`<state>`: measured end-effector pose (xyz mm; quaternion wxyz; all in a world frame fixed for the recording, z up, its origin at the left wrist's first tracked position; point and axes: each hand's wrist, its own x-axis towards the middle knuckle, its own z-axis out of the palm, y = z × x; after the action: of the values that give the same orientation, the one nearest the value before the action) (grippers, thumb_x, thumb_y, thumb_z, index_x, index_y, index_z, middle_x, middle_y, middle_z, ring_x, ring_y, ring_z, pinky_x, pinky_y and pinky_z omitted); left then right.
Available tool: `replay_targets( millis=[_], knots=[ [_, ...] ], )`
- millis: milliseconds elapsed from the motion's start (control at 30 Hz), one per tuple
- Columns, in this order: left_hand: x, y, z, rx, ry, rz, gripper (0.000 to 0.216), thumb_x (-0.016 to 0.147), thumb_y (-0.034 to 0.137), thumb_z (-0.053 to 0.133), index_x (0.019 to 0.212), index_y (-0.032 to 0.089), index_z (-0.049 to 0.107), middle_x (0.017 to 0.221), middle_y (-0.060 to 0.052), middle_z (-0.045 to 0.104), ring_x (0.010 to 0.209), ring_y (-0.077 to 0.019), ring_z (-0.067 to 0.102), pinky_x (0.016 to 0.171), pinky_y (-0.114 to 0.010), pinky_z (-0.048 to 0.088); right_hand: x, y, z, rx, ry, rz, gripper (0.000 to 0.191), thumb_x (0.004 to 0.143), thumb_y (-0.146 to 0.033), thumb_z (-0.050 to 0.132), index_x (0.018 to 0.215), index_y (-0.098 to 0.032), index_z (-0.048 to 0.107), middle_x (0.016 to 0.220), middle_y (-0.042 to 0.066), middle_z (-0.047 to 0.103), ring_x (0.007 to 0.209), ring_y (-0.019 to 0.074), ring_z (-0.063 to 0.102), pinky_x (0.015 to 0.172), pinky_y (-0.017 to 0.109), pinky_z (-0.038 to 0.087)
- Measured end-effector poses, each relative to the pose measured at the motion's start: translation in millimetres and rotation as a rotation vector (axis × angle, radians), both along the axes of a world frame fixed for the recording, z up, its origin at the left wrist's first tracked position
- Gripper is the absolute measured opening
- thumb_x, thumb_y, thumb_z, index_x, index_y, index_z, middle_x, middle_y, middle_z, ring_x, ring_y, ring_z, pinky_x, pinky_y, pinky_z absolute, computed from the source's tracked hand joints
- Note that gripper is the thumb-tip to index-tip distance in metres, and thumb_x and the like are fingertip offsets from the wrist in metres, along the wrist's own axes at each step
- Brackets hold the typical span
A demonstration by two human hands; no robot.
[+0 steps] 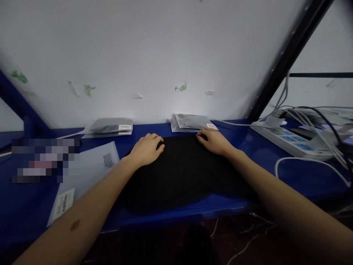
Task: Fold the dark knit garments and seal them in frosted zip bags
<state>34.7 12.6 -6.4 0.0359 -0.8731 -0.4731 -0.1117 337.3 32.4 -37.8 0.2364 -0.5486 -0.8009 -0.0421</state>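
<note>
A black cloth (179, 169), apparently a folded garment, lies spread on the blue table in front of me. My left hand (147, 149) rests on its upper left corner, palm down, with the thumb apart from the fingers. At the upper right corner is my right hand (213, 140), its fingers loosely curved and their tips touching the cloth's far edge. A gap shows between that thumb and the forefinger. Just left of my left forearm lies a flat, frosted plastic bag (88, 163) with printed text and a white label; the forearm covers part of it.
Two packed plastic bags, one on the left (110, 126) and one on the right (193, 121), lie against the white wall (171, 55). A power strip (292, 140) with tangled cables stands at the right of the blue table (256, 147). Something blurred-out (45, 160) lies far left. Cables hang below the front edge.
</note>
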Motion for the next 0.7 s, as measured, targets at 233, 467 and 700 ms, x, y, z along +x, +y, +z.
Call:
replay_targets(
  millis=[233,467,700],
  knots=[
    [1.0,-0.8,-1.3,-0.057,-0.045,0.025,0.038,0.098,0.037,0.043,0.126,0.019,0.06,0.136,-0.01,0.059,0.125,-0.0303,0.052,0.103,-0.047,0.043,4.4,-1.6,-1.2,0.009,0.061,0.012,0.021,0.091,-0.027,0.051,0.094,-0.021,0.071,0.102,0.008,0.073,0.098,0.0228,0.065,0.091,0.035,0.048],
    [0.1,1.3,-4.3,-0.106,-0.094,0.006,0.039,0.097,0.038,0.043,0.128,0.019,0.059,0.138,-0.01,0.058,0.126,-0.0301,0.052,0.104,-0.047,0.043,6.2,-2.9,-2.1,0.004,0.048,-0.026,0.022,0.09,-0.027,0.05,0.092,-0.021,0.071,0.1,0.009,0.072,0.096,0.0238,0.065,0.09,0.036,0.048],
    [-1.5,1.8,-6.2,-0.106,-0.097,-0.007,0.041,0.097,0.039,0.043,0.129,0.02,0.058,0.14,-0.01,0.057,0.129,-0.0299,0.051,0.104,-0.047,0.044,6.2,-4.3,-2.0,0.02,0.05,-0.015,0.024,0.09,-0.028,0.049,0.092,-0.021,0.072,0.098,0.009,0.072,0.097,0.0248,0.065,0.092,0.04,0.049]
  ],
)
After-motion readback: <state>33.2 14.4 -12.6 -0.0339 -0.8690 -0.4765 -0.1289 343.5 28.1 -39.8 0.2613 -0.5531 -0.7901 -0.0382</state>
